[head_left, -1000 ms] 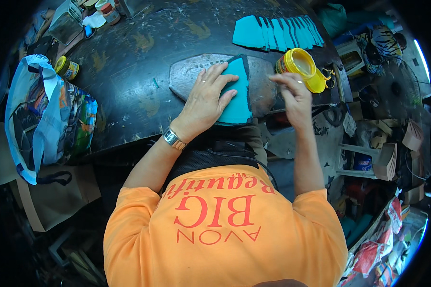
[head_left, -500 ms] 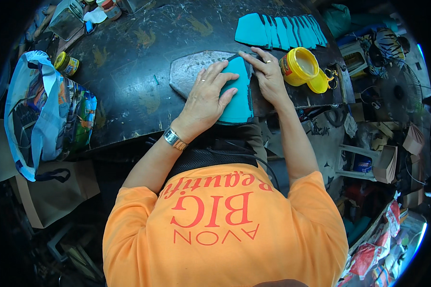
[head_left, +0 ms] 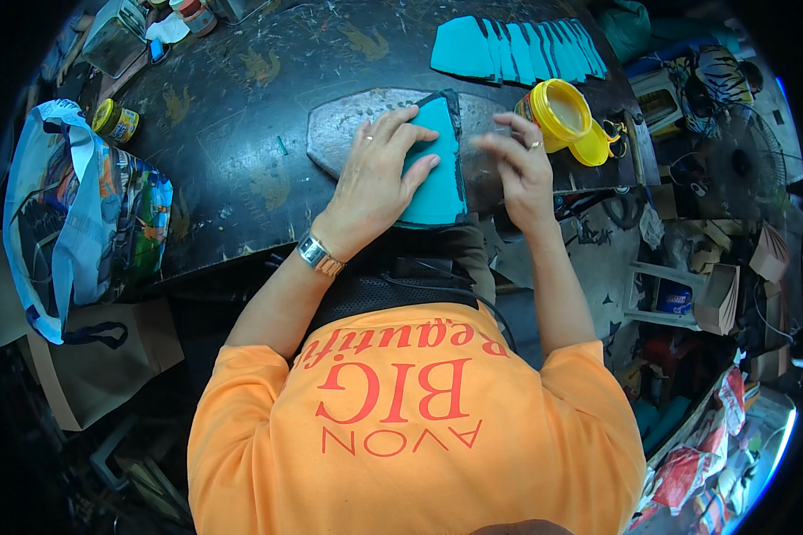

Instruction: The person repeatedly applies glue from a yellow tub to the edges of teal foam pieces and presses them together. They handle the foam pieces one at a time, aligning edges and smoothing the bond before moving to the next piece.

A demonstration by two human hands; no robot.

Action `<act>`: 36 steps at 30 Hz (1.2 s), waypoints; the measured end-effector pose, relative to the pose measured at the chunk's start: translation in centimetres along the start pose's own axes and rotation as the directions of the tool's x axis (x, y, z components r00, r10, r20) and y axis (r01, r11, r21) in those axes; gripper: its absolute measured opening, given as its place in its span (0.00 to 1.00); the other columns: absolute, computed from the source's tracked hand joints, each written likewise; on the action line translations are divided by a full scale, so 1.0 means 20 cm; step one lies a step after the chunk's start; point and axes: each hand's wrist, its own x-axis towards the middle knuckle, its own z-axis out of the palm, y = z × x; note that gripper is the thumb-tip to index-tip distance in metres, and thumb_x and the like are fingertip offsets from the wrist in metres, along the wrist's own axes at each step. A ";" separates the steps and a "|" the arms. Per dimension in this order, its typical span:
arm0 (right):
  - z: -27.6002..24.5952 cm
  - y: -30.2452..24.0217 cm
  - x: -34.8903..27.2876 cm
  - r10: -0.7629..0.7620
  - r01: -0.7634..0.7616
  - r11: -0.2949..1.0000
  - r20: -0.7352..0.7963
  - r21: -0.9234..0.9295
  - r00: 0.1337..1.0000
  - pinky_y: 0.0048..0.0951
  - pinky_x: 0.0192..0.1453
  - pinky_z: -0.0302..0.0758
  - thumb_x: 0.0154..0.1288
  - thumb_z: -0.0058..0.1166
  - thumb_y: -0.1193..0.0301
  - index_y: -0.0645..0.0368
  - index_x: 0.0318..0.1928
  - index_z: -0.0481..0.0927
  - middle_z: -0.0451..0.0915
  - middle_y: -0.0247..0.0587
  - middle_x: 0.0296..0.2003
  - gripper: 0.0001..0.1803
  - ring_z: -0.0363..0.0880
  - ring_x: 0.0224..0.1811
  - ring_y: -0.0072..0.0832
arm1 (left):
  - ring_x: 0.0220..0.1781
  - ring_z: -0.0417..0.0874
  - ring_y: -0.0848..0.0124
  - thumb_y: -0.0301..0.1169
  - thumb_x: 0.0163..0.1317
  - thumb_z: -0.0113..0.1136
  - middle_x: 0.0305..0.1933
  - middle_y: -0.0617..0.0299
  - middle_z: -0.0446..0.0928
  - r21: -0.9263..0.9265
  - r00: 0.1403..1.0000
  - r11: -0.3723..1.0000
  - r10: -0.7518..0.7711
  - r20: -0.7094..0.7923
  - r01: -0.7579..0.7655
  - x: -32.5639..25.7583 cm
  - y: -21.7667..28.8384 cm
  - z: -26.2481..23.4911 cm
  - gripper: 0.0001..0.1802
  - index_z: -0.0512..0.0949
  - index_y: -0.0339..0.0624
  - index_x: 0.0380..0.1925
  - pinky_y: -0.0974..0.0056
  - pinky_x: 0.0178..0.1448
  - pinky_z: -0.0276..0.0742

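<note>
A turquoise panel (head_left: 435, 165) with a black edge strip lies on a grey, many-sided slab (head_left: 333, 134) near the table's front edge. My left hand (head_left: 379, 169) rests flat on the panel's left part, fingers spread, thumb on the turquoise face. To the right, my right hand (head_left: 522, 165) hovers just off the black edge, fingers bent and apart; the fingertips are blurred, and I see nothing held. Close by on its right stands an open yellow tub (head_left: 558, 114) with pale contents, its yellow lid (head_left: 591, 145) beside it.
A fanned row of similar turquoise panels (head_left: 468, 52) lies at the back right. On the left are a blue-handled shopping bag (head_left: 85, 196) and a small yellow jar (head_left: 116, 120). Scissors-like handles (head_left: 614, 132) lie by the lid. A fan (head_left: 740, 160) stands far right.
My right hand has lifted off the panel's black edge and shifted right, its fingers now bent. My left hand stays on the panel. The view has shifted slightly.
</note>
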 end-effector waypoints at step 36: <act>0.12 0.03 0.06 0.340 -0.137 0.716 -0.170 0.685 0.925 0.27 0.58 0.78 0.71 0.49 0.85 0.55 0.77 0.57 0.75 0.45 0.56 0.36 0.80 0.51 0.25 | 0.59 0.74 0.55 0.45 0.61 0.69 0.55 0.52 0.76 0.119 0.980 0.987 -0.088 -0.178 0.110 0.02 -0.05 0.03 0.29 0.74 0.38 0.55 0.51 0.67 0.62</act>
